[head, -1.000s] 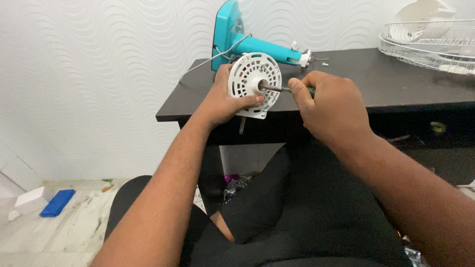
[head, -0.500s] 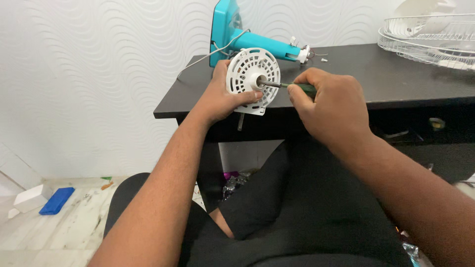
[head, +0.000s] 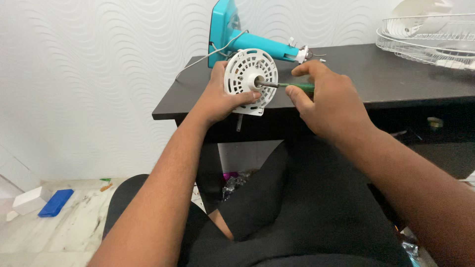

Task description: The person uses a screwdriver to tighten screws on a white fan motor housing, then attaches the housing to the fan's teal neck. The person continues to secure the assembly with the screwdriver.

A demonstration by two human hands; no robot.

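On the floor at the far left lie a blue block [head: 56, 202] and a small white box [head: 29, 199], well away from the desk [head: 405, 74]. The left hand [head: 220, 101] comes up at the desk's front left corner, its grip clenched around the lower rim of a round white vented housing [head: 250, 79] — fingers behind, thumb across the front. The housing is held upright just in front of the desk's front edge, its metal shaft [head: 267, 84] pointing right. Behind it, near the back left corner, a turquoise fan body [head: 247, 39] lies on the desk with a grey cord [head: 208, 59] trailing off the left edge. The right hand [head: 329, 106] grasps a green-handled screwdriver [head: 297, 87], which lies level with its tip at the shaft. At the back right corner rests a white wire fan guard [head: 425, 37].
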